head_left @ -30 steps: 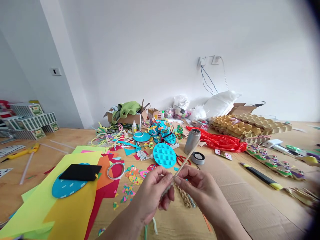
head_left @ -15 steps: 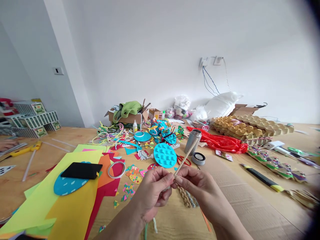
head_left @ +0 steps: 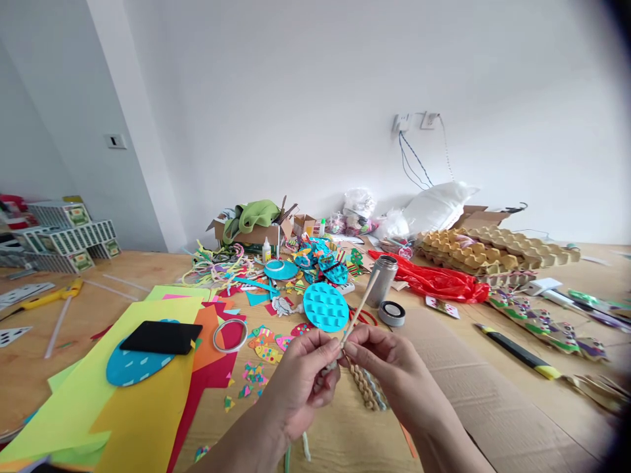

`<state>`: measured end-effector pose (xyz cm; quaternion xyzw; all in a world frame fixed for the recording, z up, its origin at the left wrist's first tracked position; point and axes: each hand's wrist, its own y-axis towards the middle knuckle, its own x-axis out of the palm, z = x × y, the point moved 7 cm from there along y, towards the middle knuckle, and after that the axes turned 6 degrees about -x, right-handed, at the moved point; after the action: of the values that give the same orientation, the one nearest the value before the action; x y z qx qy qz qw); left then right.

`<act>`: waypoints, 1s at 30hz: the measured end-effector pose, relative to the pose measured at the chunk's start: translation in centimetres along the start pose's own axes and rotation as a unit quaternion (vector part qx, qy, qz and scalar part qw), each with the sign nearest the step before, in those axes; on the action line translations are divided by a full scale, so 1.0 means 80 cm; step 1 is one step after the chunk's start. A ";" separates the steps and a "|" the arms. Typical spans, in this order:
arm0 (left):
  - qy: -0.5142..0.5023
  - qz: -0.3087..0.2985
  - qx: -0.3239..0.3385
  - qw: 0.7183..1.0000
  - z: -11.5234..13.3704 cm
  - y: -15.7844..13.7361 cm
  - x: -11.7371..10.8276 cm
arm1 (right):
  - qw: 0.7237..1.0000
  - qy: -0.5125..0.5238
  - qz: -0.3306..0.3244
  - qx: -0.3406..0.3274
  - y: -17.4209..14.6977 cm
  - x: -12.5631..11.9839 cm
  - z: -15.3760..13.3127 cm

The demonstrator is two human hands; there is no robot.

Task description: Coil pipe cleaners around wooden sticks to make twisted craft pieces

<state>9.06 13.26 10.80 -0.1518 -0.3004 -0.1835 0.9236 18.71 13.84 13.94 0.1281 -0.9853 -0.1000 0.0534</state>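
My left hand (head_left: pixel 311 371) and my right hand (head_left: pixel 387 371) meet near the front middle of the table, fingertips pinched together. Between them they grip the lower end of a slim beige strand (head_left: pixel 363 303), which looks like a stick or stiff cord and slants up to the right. Its exact kind is unclear. Something pale and braided shows partly in my left fingers; most of it is hidden. Below that hand dangle a white cord end (head_left: pixel 306 447) and a green one. Braided cords (head_left: pixel 363 386) in tan and blue-grey hang or lie beside my right hand.
A grey metal flask (head_left: pixel 382 281) stands beyond my hands, its lid (head_left: pixel 392 313) beside it. Red-handled scissors (head_left: pixel 365 316) and a blue dimpled disc (head_left: pixel 325 307) lie close. Coloured paper (head_left: pixel 142 420) with a black phone (head_left: pixel 160 337) is at left, cardboard (head_left: pixel 468 374) and a cutter (head_left: pixel 517 351) at right.
The beige strand's upper end has shifted left and the strand now looks slightly bowed. Both hands stay nearly in place. Another person's hand at the far left edge has gone out of view.
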 end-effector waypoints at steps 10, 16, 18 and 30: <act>0.055 0.046 0.048 0.996 0.009 0.000 -0.010 | 0.998 -0.042 0.039 -0.001 0.003 -0.007 0.010; 0.067 0.074 0.060 0.993 0.012 -0.002 -0.009 | 0.998 -0.051 0.046 -0.003 0.004 -0.008 0.014; 0.066 0.075 0.067 0.993 0.013 -0.001 -0.009 | 0.998 -0.049 0.047 -0.012 0.004 -0.007 0.012; 0.155 0.117 0.097 0.976 0.017 -0.001 -0.017 | 0.965 -0.237 0.076 -0.079 -0.002 -0.003 -0.002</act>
<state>7.32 14.03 11.00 -0.0653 -0.1501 -0.0659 0.9843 19.01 13.73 14.06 0.0209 -0.9655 -0.2012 -0.1643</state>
